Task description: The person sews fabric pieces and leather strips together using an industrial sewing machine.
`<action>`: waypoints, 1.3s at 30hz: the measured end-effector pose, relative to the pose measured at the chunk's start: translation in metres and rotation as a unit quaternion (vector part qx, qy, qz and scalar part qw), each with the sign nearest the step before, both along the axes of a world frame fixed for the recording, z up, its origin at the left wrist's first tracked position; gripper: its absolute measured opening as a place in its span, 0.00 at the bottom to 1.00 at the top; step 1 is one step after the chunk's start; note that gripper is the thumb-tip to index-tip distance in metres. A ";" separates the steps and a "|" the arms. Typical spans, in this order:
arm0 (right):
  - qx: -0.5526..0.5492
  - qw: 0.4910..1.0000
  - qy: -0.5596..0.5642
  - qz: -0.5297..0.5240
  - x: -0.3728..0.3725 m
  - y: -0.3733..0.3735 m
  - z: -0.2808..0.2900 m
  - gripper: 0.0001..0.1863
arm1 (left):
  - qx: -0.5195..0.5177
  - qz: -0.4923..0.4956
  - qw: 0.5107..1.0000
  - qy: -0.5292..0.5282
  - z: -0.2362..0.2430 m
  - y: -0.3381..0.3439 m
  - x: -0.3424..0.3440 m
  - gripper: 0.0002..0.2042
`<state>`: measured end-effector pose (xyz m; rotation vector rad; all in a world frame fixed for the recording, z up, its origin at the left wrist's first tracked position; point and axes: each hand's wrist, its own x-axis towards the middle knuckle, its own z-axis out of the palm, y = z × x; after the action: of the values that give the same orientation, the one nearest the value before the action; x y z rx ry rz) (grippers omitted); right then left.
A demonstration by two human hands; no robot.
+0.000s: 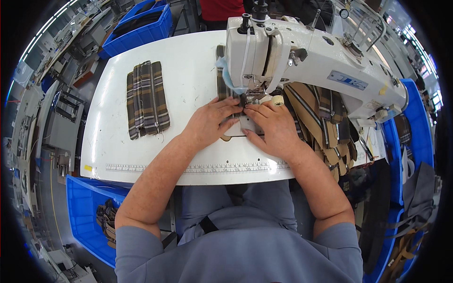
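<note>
A white sewing machine (302, 61) stands over the table, its needle area just beyond my fingertips. A dark plaid fabric strip (222, 84) lies by the machine head, partly hidden by the head and my fingers. On the near left side of the presser foot, my left hand (207, 123) lies with fingers stretched toward the fabric and thumb apart. My right hand (276, 129) rests over the metal needle plate (249, 124), its fingers extended close to the foot and its thumb spread. What lies directly under the fingertips is largely hidden.
A plaid piece with a zipper (147, 100) lies on the white table (188, 61) at left. Tan and plaid zippered pieces (321, 118) are heaped right of the machine. Blue bins (141, 30) stand behind, at lower left and at right. A ruler scale (198, 168) runs along the near edge.
</note>
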<state>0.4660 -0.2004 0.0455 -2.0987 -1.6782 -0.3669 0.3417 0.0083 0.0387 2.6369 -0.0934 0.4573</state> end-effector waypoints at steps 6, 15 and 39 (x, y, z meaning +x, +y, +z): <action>0.003 1.000 -0.005 -0.006 0.000 -0.002 0.001 0.23 | 0.099 -0.010 0.995 -0.010 0.015 0.012 0.027 0.14; 0.103 0.988 -0.089 -0.079 0.001 -0.032 0.044 0.16 | 0.213 0.020 0.976 0.034 0.024 0.009 0.035 0.15; 0.068 0.993 -0.093 0.031 -0.109 -0.093 0.049 0.16 | 0.092 0.033 0.992 -0.079 0.042 -0.047 -0.080 0.25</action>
<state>0.3571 -0.2930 0.0948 -1.9590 -1.7643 -0.6558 0.2612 -0.0385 0.0808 2.7862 -0.1019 0.7104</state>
